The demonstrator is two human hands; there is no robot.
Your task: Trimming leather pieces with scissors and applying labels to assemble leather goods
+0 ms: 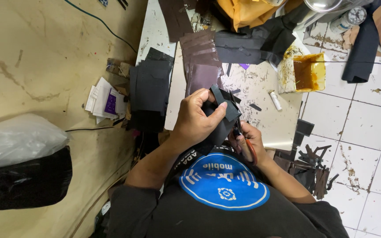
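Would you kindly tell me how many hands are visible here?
2. The left hand grips a dark folded leather piece; the right hand works red-handled scissors beside it. No other person's hands show.

We've got a black leather piece [220, 115] pinched in our left hand [196, 118], right hand [248, 140] working orange-handled scissors [244, 137] just beside it, glue tub [307, 72] well beyond.

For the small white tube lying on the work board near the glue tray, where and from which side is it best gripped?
Probably across its middle, pinched from above. The white tube lies flat on the work board, its long sides bare, the glue tray a short way beyond its far end. Both hands are busy: left hand, right hand.
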